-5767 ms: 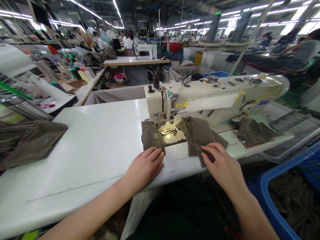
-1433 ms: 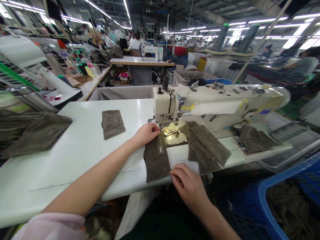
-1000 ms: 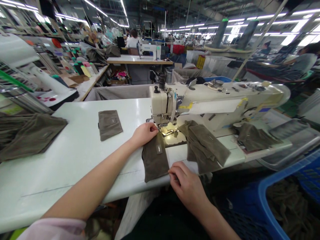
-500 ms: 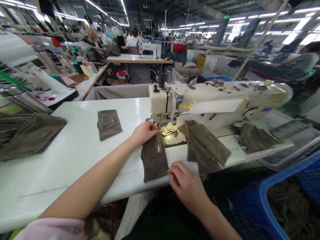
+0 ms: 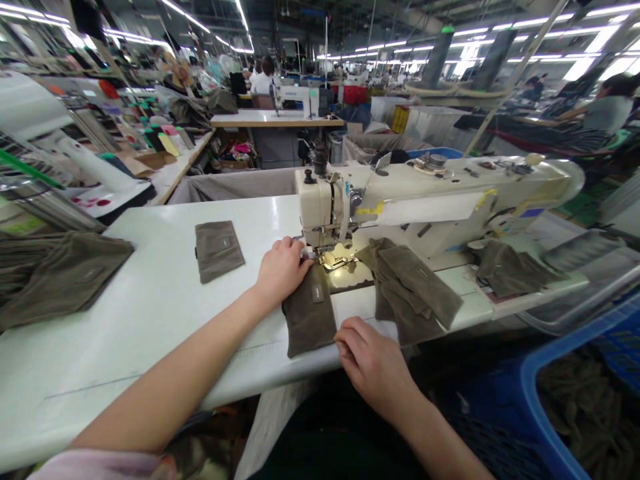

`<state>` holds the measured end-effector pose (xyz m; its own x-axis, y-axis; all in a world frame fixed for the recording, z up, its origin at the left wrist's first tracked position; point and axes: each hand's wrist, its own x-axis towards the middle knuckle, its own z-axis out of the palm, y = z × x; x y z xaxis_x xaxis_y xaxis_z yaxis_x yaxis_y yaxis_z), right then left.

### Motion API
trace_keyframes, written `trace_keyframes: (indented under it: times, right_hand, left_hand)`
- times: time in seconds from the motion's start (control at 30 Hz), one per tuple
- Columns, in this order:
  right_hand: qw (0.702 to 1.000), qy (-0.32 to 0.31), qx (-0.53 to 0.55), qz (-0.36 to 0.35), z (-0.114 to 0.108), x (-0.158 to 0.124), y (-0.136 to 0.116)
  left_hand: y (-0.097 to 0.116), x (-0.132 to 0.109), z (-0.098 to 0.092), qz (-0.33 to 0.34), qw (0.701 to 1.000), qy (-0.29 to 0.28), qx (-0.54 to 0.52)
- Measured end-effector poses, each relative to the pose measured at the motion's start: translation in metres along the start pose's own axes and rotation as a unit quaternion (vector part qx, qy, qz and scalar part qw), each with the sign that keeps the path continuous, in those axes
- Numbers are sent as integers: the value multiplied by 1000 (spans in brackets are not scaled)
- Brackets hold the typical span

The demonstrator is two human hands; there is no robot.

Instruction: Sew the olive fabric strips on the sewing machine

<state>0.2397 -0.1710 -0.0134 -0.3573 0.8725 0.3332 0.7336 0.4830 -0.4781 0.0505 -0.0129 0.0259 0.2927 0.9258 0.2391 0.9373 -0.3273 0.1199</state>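
Observation:
A dark olive fabric piece (image 5: 309,323) with a small label lies at the table's front edge, its far end by the needle area of the sewing machine (image 5: 320,200). My left hand (image 5: 284,270) is at that far end, fingers bent, with a small whitish item at the fingertips that is too small to name. At the near right corner my right hand (image 5: 367,360) pinches the fabric piece's edge. Several similar pieces (image 5: 415,287) lie overlapping to the right of the needle plate (image 5: 345,270). Another small piece (image 5: 219,250) rests flat on the left.
A fabric stack (image 5: 75,273) sits at the table's far left. More fabric (image 5: 515,267) lies at the machine's right end. Below right stands a blue basket (image 5: 530,400) holding dark cloth. Another sewing table (image 5: 280,121) stands behind, and a person (image 5: 610,107) sits far right.
My left hand has shifted slightly left, its fingers now more curled, and a small whitish item shows at its fingertips. The labelled fabric piece has moved slightly away from me. My right hand keeps its pinch.

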Motion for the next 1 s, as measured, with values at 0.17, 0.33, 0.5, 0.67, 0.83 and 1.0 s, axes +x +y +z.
trace_keyframes:
  times: [0.17, 0.33, 0.5, 0.67, 0.83, 1.0]
  right_hand:
    - [1000, -2, -10, -8, -3, -6, -1]
    - [1000, -5, -24, -15, -7, -8, 0]
    - [999, -10, -37, -13, -7, -3, 1]
    - [999, 9, -34, -14, -7, 2, 3]
    - [982, 168, -57, 62, -33, 6, 33]
    - [924, 198, -200, 259, -80, 14, 87]
  left_hand:
    - [29, -85, -12, 193, 981, -14, -28]
    - [36, -147, 2, 298, 954, 27, -19]
    - [33, -142, 4, 306, 951, 45, -9]
    - [33, -128, -1, 308, 950, 37, -16]
    - [29, -122, -2, 312, 949, 25, -25]
    - [27, -114, -3, 305, 951, 18, -37]
